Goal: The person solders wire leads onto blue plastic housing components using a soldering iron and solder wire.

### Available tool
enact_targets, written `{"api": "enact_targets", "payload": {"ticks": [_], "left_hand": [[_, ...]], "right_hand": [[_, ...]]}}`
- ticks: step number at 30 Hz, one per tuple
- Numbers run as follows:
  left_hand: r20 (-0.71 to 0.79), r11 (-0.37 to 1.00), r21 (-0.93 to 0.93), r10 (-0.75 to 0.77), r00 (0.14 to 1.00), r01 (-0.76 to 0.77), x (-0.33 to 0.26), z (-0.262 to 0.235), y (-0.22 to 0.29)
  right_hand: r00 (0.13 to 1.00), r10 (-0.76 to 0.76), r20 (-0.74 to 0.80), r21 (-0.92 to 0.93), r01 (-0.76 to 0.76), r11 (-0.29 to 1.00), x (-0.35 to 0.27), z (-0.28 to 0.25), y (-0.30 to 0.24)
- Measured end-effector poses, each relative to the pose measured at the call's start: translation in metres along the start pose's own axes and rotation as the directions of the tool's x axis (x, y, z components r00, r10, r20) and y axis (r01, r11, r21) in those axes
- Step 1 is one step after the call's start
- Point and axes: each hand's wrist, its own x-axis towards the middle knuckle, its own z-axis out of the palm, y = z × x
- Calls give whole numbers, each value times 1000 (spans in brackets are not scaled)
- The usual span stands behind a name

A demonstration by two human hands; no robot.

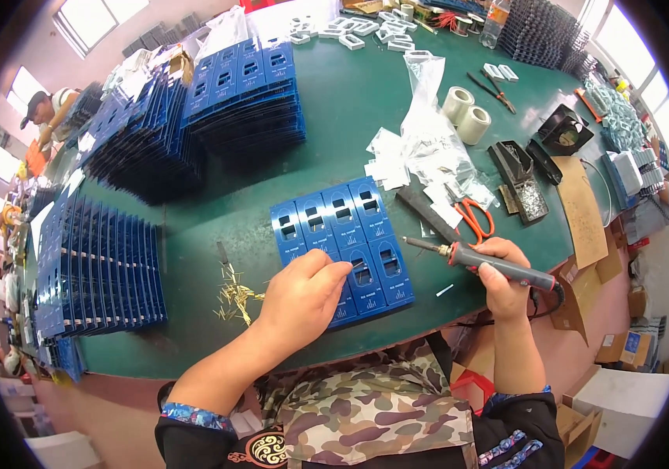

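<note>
My right hand (504, 281) is wrapped round a soldering iron (498, 264), grey with red parts, its tip pointing left over the green table. A blue circuit board panel (365, 273) with several rectangular cut-outs lies in front of me. Over the panel's left part, my left hand (307, 288) is closed in a pinch, its fingertips close to one of the cut-outs. Whatever is between those fingers is too small to make out. Beside that hand, thin gold-coloured pins (236, 298) lie in a loose heap, with a dark, thin-handled tool (223, 252) at its top.
Tall stacks of blue panels (244, 86) stand at the left and far left. Right of the panel lie orange-handled scissors (475, 220), a plastic bag (436, 144), white rolls (472, 124), pliers (493, 92) and a dark metal tray (520, 184). Another person (53, 113) works at left.
</note>
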Motion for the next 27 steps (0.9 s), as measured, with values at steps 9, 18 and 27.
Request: {"api": "enact_targets", "payload": {"ticks": [9,18,27], "left_hand": [[69,998,-33,63,996,-61,20,19,7],[95,999,-2,49,994,-49,26,33,2],[96,998,18,61,994,-63,28,35,2]], "right_hand": [[997,62,49,7,-63,998,2,-12,4],[993,80,88,-45,-76,996,5,-10,9],[991,45,128,-106,-32,994,9,-8,8]]}}
